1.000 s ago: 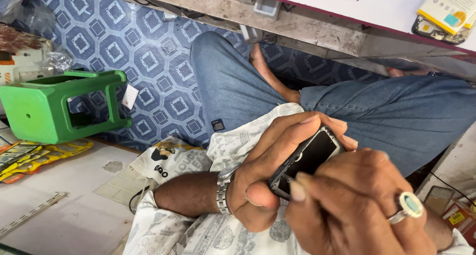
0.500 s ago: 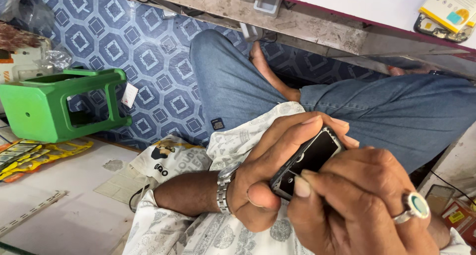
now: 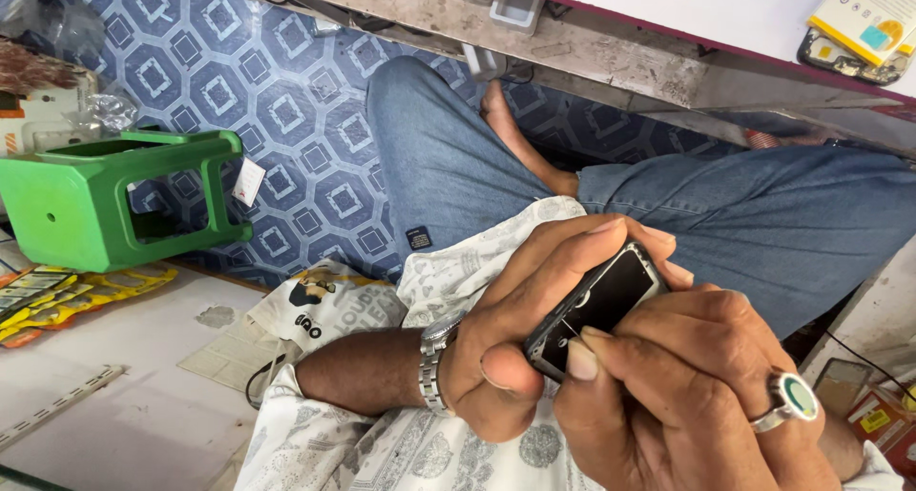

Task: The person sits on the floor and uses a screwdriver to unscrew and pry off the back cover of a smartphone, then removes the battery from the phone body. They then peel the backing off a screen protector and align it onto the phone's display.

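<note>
At lower centre, the left hand point(image 3: 520, 357) curls closed around a small black phone point(image 3: 596, 308), gripping its edges. The right hand point(image 3: 687, 405) (ring on one finger) presses fingertips onto its lower end; it looks light, rigid, slippery-faced, likely fragile.

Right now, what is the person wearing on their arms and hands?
The left hand has a silver metal link watch at the wrist, below a pushed-up white sleeve with a grey print. The right hand wears a silver ring with an oval green stone.
</note>
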### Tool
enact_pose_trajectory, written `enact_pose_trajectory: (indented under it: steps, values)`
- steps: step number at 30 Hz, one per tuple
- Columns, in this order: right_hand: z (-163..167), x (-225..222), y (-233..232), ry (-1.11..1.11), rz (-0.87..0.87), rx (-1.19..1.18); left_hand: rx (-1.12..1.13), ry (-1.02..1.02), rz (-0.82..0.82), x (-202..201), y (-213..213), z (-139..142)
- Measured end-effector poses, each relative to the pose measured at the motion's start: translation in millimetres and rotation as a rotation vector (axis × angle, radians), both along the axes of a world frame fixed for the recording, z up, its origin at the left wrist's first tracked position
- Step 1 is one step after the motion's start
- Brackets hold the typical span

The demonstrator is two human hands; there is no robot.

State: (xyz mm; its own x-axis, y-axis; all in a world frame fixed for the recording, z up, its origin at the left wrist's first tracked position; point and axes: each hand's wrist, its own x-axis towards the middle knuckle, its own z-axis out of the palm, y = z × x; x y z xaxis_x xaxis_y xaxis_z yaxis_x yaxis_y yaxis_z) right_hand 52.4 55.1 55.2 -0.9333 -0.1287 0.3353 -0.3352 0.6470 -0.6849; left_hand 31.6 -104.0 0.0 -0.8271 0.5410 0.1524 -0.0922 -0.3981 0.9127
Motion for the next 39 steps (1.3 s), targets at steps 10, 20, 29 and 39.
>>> enact_pose_trajectory:
  steps: [10, 20, 29, 39]
  values:
    - [1, -1, -2, 0.028, 0.009, 0.034, -0.006, 0.003, -0.035, -1, -3, 2]
    - [1, 10, 2, -0.08, 0.026, 0.014, 0.016, 0.019, -0.037, -1, -1, -1]
    - [7, 8, 3, -0.185, 0.009, 0.051, -0.038, 0.019, -0.084, -4, -6, 4]
    - [8, 12, 16, -0.083, 0.098, 0.127, -0.126, 0.023, -0.039, -10, -6, 18]
